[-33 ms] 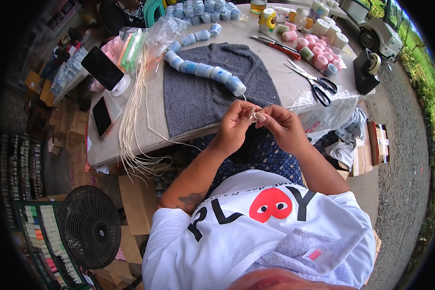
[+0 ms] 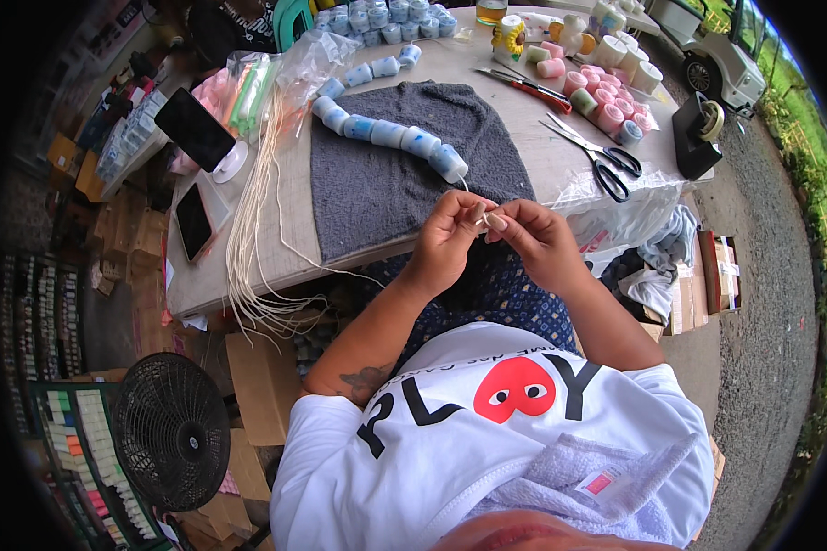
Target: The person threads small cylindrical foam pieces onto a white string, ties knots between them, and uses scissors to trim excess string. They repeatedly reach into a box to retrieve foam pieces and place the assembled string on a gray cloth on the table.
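Note:
Both my hands meet at the table's near edge, fingertips almost touching. My left hand [image 2: 451, 237] pinches a thin white cord [image 2: 466, 185], and my right hand [image 2: 534, 238] pinches the same cord beside it, where it seems to bend into a small loop or knot. From my fingers the cord runs into the nearest of several short blue-and-white cylinders [image 2: 388, 134], which look like small candles. They lie end to end in a curved row across a dark grey towel [image 2: 367, 202]. My fingers partly hide the cord.
A bundle of loose white cords [image 2: 248, 248] hangs over the table's left edge near two phones. Black-handled scissors [image 2: 606, 165], red-handled scissors [image 2: 533, 87], pink cylinders [image 2: 606, 101] and a tape dispenser [image 2: 698, 138] lie to the right. More blue cylinders [image 2: 376, 23] stand at the back.

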